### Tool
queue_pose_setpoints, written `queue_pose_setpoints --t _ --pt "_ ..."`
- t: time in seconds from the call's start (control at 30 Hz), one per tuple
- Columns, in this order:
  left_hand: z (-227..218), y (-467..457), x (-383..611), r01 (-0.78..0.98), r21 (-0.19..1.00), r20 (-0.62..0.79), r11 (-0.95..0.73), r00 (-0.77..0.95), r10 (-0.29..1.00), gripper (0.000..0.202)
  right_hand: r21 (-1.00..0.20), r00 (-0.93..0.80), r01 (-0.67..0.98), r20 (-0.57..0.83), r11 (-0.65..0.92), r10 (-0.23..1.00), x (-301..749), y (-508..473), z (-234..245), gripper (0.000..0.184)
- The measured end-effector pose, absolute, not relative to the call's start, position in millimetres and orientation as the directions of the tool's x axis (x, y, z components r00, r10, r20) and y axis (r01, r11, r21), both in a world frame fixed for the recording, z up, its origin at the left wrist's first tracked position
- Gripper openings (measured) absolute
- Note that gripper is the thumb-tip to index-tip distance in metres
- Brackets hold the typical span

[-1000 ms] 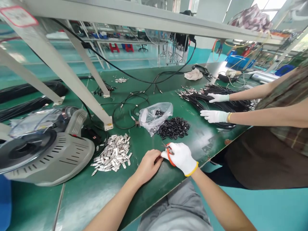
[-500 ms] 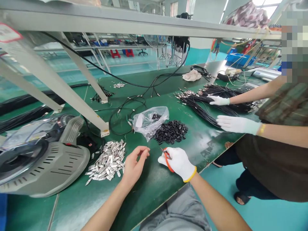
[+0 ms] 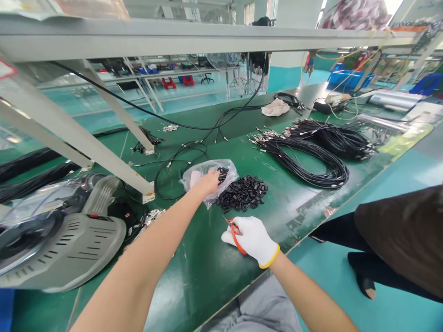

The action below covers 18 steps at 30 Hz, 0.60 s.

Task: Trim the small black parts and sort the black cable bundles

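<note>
My bare left hand (image 3: 207, 180) reaches forward over the green bench (image 3: 214, 267) and rests on a clear plastic bag (image 3: 207, 177), its fingers curled at the bag's opening. Beside the bag lies a pile of small black plastic parts (image 3: 242, 193). My right hand (image 3: 251, 240), in a white glove with a yellow cuff, is closed around orange-handled scissors (image 3: 235, 235) near the front edge. A heap of small silver metal pieces (image 3: 150, 217) is mostly hidden behind my left forearm.
A grey machine (image 3: 62, 240) sits at the left. Coiled bundles of black cables (image 3: 311, 157) lie at the right rear, loose wires (image 3: 180, 157) in the middle. Slanted white frame legs (image 3: 86, 138) stand on the bench. Another person (image 3: 401, 240) stands at the right.
My left hand has gone from near the scissors forward to the plastic bag. The other person's gloved hands have left the cable bundles and gone out of view. My right hand has stayed put.
</note>
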<state>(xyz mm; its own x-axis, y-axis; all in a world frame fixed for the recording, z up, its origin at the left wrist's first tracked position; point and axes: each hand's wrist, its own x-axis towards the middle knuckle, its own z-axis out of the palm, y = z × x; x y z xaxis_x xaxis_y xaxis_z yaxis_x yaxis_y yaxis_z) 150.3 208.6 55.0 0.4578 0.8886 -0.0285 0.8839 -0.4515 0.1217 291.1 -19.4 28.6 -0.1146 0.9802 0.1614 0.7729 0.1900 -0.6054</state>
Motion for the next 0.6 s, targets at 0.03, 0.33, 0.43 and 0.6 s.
queue_pose_setpoints --t 0.03,0.33,0.43,0.6 --pt "49.4 208.4 150.8 0.889 0.102 -0.039 -0.447 0.453 0.891 0.036 -0.602 -0.115 0.775 0.166 0.193 0.979 291.6 -19.0 28.1 0.041" --pt "41.0 210.5 155.0 0.863 -0.019 -0.009 -0.505 0.505 0.863 0.033 -0.591 -0.106 0.784 0.172 0.188 0.979 296.3 -17.4 24.3 0.044" --pt "34.5 213.1 157.1 0.797 0.014 0.029 -0.604 0.604 0.797 0.04 -0.568 -0.104 0.801 0.18 0.19 0.978 296.8 -17.5 23.5 0.046" --pt "19.5 217.9 157.6 0.74 0.074 0.013 -0.669 0.67 0.742 0.041 -0.564 -0.107 0.805 0.167 0.184 0.98 296.4 -17.5 22.8 0.048"
